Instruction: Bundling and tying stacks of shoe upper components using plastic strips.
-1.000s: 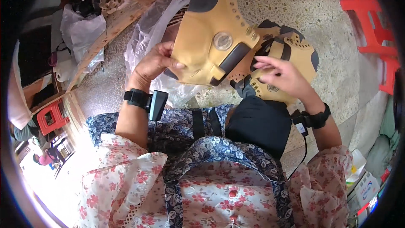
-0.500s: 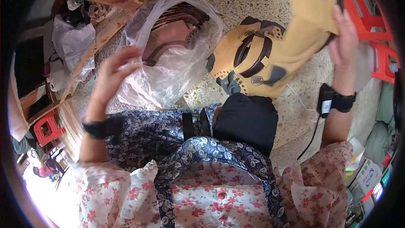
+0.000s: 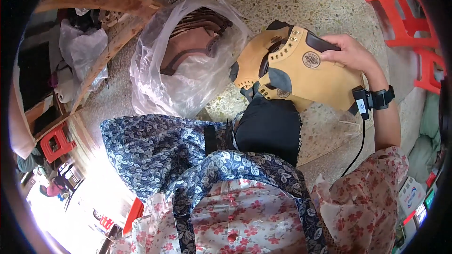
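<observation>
My right hand grips the dark-edged top of a tan shoe upper, with the thumb lying on its face. This piece has a row of eyelets, a round dark stamp and a grey patch. Partly under it, more tan uppers with dark trim lie on the speckled floor. Left of them stands a clear plastic bag, its mouth open around a stack of pinkish-brown uppers. My left hand is out of view. A black pad lies over my lap beside the patterned apron.
Two red plastic stools stand at the far right. Another red stool is at the left, beyond a wooden frame. A white plastic bag hangs behind that frame. A black cable runs from my right wrist.
My right hand has brought the tan upper down and left onto the others, turning it so its eyelets show. My left hand has dropped out of view.
</observation>
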Available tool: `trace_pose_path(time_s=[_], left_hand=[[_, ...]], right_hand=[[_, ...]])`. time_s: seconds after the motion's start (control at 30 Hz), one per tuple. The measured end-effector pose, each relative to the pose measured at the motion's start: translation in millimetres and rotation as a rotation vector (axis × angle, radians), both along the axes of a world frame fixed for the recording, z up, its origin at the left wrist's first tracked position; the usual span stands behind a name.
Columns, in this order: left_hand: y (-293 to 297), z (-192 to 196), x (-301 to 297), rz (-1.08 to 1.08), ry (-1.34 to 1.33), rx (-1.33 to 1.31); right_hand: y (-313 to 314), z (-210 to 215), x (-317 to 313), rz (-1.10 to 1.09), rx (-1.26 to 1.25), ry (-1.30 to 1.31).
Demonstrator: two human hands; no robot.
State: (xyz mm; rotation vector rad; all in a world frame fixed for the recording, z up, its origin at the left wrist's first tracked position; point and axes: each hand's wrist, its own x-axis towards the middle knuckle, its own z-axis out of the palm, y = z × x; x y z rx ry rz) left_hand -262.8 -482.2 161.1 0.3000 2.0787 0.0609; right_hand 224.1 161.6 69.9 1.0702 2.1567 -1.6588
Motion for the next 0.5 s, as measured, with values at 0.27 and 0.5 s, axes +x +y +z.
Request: trace_pose_path(time_s=[0.27,0.5], left_hand=[[-9,1,24,-0.013,-0.01,-0.106],[-24,-5,37,-0.022,-0.016,-0.166]], right_hand=[[-4,-31,-20,0.299,0.042,-0.057],[-32,-55,-43,0.649,0.288,-0.139]])
